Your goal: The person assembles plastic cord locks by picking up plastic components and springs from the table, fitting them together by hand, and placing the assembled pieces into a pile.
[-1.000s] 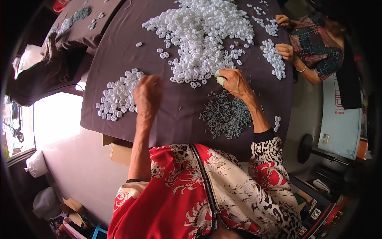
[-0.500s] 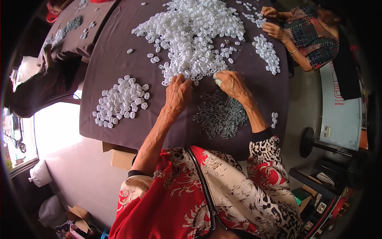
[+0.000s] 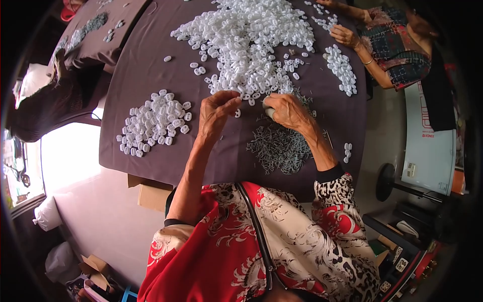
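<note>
My left hand [image 3: 216, 111] is closed, thumb and fingertips together, at the near edge of a large heap of small white oval plastic pieces [image 3: 251, 45]. One white piece [image 3: 237, 114] shows right under its fingertips; whether it is held I cannot tell. Across a small gap, my right hand [image 3: 289, 111] has its fingers curled in, with pale covers on the fingertips. What it grips is hidden. Between this hand and me lies a pile of thin grey screw-like pins [image 3: 279, 148]. To the left sits a smaller pile of white pieces [image 3: 153, 123].
A brown cloth covers the table [image 3: 136, 65]. At the right edge, a co-worker's hand [image 3: 344, 36] is beside another group of white pieces [image 3: 340, 69]. A second table [image 3: 103, 38] with grey parts stands at far left. A cardboard box [image 3: 153, 195] is below the front edge.
My left hand has drawn slightly back from the heap, and a white piece now shows under its fingertips. My right hand has shifted a little nearer to me. The co-worker's hands have moved apart.
</note>
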`<state>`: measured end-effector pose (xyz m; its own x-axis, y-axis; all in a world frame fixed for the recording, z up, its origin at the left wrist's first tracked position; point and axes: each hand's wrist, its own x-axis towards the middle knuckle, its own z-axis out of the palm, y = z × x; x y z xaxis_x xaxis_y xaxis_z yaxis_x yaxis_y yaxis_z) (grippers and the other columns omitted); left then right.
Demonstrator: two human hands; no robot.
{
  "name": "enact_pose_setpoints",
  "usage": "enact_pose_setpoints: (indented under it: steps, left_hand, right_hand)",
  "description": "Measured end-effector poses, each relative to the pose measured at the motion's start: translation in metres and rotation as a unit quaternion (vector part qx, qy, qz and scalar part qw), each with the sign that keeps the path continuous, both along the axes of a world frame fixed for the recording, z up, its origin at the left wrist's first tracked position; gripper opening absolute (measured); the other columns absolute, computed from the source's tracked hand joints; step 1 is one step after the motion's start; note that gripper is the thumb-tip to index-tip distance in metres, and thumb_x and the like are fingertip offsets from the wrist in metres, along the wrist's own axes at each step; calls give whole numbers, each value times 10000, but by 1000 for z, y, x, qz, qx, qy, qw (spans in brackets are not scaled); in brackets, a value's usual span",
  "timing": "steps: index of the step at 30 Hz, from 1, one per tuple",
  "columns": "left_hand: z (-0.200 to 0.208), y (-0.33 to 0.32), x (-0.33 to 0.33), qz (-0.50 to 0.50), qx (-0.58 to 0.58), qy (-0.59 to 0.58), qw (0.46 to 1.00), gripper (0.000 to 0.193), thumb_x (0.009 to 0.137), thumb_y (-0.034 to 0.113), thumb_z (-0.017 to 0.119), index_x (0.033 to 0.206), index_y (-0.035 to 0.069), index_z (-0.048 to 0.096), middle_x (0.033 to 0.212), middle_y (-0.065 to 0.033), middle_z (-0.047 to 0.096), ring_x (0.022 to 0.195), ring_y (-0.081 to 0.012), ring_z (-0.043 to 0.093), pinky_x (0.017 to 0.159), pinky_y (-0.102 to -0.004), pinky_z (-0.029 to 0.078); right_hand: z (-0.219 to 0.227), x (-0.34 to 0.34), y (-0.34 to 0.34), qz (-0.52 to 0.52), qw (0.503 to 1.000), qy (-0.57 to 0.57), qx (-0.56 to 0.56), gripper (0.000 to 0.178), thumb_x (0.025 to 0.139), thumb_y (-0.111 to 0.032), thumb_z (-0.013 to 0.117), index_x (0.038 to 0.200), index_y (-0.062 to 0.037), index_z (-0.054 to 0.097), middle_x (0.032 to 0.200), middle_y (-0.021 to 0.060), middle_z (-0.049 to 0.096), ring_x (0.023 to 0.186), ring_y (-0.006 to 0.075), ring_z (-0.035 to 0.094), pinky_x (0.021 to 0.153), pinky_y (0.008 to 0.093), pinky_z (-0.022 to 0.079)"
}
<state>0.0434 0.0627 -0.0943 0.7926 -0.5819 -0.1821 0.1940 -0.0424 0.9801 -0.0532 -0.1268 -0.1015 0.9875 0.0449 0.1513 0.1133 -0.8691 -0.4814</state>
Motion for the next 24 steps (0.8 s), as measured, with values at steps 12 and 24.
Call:
enact_pose_setpoints:
  steps: [12, 24]
  left_hand:
    - [10, -3, -4, 3, -56, 113, 992, 143, 762, 97, 635, 852, -9, 601, 696, -26, 581, 605, -90, 530, 575, -228, 436]
    - [22, -7, -5, -7, -105, 154, 982, 130, 783, 103, 627, 854, 2, 583, 744, -45, 595, 646, -117, 565, 622, -242, 460]
  right_hand:
    - [-8, -1, -13, -66, 997, -10, 27, 92, 712, -71, 579, 760, -2, 542, 733, 142, 577, 662, 332, 567, 569, 383, 434]
    - [-5, 1, -2, 6, 999, -11, 48, 37, 685, -33, 540, 721, -31, 532, 670, 133, 553, 637, 312, 573, 562, 383, 450]
